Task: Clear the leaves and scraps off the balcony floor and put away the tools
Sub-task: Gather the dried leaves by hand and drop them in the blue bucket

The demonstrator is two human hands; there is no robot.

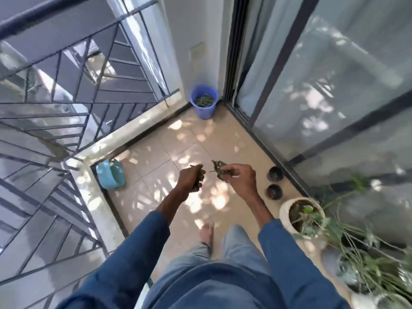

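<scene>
I stand on a beige tiled balcony floor (156,150). My left hand (189,178) grips a clump of green leaf scraps (200,175) at waist height. My right hand (239,177) holds another bunch of leaves and stems (217,169), which stick out to the left of its fingers. The two hands are close together, a small gap between them. A purple bucket (204,101) with green cuttings inside stands in the far corner, well beyond both hands.
A turquoise watering can (110,175) sits by the left curb under the metal railing (66,121). Two dark bowls (274,182) lie along the glass sliding door (323,90) at right. A white plant pot (301,214) and trailing plants crowd the near right.
</scene>
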